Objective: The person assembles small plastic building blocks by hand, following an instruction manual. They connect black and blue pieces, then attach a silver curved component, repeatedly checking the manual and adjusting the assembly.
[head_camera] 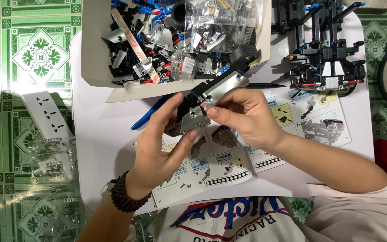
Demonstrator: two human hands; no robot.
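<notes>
Both my hands hold one small building-block assembly (211,92) of silver and black parts above the white table (99,130). My left hand (164,139), with a dark bead bracelet on its wrist, grips the lower silver panel from below. From the right, my right hand (242,116) pinches the long silver piece at the top. Under my hands lies an open instruction booklet (292,121) with pictured steps. A partly built black vehicle frame (325,62) stands at the table's far right.
An open cardboard box (95,54) holds several loose parts and clear bags at the far side. A blue-handled tool (146,116) lies beside my left hand. A white power strip (48,116) and small plastic bags rest on the green tiled floor to the left.
</notes>
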